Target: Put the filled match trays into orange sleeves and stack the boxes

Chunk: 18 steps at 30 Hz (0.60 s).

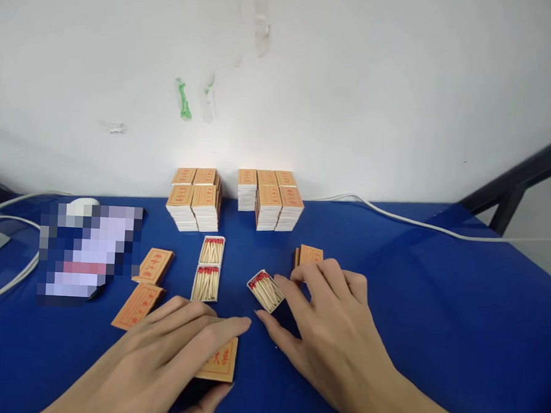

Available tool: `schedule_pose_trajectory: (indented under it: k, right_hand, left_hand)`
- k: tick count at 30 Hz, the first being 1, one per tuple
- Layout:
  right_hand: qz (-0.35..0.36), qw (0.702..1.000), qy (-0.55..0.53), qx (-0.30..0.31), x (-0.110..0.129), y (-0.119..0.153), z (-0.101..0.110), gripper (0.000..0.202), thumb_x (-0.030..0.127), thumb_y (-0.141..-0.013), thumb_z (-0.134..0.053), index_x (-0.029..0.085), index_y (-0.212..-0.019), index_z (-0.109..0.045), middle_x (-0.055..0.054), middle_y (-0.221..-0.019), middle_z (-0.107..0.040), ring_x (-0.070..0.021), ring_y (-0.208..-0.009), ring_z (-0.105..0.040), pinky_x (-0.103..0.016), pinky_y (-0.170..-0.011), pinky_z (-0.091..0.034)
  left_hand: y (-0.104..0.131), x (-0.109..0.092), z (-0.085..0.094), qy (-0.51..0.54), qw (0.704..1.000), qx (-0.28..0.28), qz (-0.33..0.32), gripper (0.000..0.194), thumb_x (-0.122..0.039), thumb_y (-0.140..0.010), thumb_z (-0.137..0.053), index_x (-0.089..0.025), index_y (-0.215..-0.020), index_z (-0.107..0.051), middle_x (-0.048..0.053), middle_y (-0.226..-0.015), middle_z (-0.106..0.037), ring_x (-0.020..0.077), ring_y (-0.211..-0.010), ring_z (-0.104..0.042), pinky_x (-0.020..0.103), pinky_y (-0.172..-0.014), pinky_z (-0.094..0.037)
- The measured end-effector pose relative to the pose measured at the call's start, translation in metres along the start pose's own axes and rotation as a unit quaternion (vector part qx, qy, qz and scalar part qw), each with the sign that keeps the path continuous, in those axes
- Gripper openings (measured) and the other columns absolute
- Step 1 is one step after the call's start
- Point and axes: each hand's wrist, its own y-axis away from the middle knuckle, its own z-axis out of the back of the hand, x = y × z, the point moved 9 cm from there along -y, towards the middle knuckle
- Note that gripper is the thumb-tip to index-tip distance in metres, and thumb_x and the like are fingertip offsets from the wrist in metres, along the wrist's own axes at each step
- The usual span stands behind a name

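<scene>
Head view: at lower center, my left hand (161, 348) grips a matchbox sleeve (220, 362); at center, my right hand (337, 317) brackets a match-filled tray (266, 292); cannot tell whether its fingers grip.

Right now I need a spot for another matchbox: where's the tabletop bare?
The tabletop is bare right of the right hand, in front of the cable. A smaller gap separates the hands. Crowded: left of centre, among matchbox stacks, covers, trays and the left hand.
</scene>
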Motion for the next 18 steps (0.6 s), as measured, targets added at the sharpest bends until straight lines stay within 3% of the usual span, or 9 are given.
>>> schedule_pose_trajectory:
  k: [4, 9, 13, 18]
  right_hand:
    - [-0.007, 0.997, -0.076, 0.001, -0.006, 0.003, 0.002, 0.017, 0.028, -0.109, -0.066, 0.017, -0.111, -0.080, -0.012, -0.106, -0.073, -0.0308, -0.099, -0.060, -0.044, -0.082, -0.037]
    - [0.001, 0.981, -0.194, 0.012, -0.013, 0.004, 0.011, 0.012, 0.025, -0.106, -0.074, 0.021, -0.117, -0.075, -0.007, -0.113, -0.078, -0.0261, -0.102, -0.067, -0.042, -0.085, -0.039]
    - [0.011, 0.963, -0.268, 0.007, -0.012, 0.002, 0.017, 0.022, 0.021, -0.103, -0.078, 0.023, -0.124, -0.070, -0.001, -0.110, -0.083, -0.0204, -0.095, -0.071, -0.040, -0.085, -0.042]
    - [0.035, 0.954, -0.298, 0.017, -0.004, 0.002, 0.018, 0.017, 0.022, -0.104, -0.076, 0.022, -0.121, -0.071, 0.001, -0.104, -0.081, -0.0184, -0.091, -0.069, -0.037, -0.083, -0.044]
  left_hand:
    - [0.004, 0.007, -0.003, 0.028, 0.999, 0.024, 0.016, 0.046, -0.020, -0.107, -0.065, -0.029, -0.152, -0.059, 0.003, -0.129, -0.083, 0.0228, -0.118, -0.083, 0.035, -0.108, -0.067]
    - [0.001, 0.019, 0.004, 0.060, 0.995, -0.012, 0.079, 0.035, -0.028, -0.111, -0.066, -0.031, -0.145, -0.059, 0.001, -0.119, -0.082, 0.0208, -0.102, -0.084, 0.031, -0.086, -0.070]
    - [0.000, 0.023, 0.009, 0.078, 0.991, -0.038, 0.107, 0.028, -0.036, -0.112, -0.066, -0.034, -0.140, -0.060, 0.000, -0.117, -0.082, 0.0212, -0.098, -0.084, 0.032, -0.082, -0.070]
    - [0.002, 0.022, 0.006, 0.094, 0.989, -0.040, 0.105, 0.029, -0.034, -0.112, -0.069, -0.033, -0.140, -0.060, -0.001, -0.116, -0.082, 0.0210, -0.099, -0.084, 0.032, -0.083, -0.070]
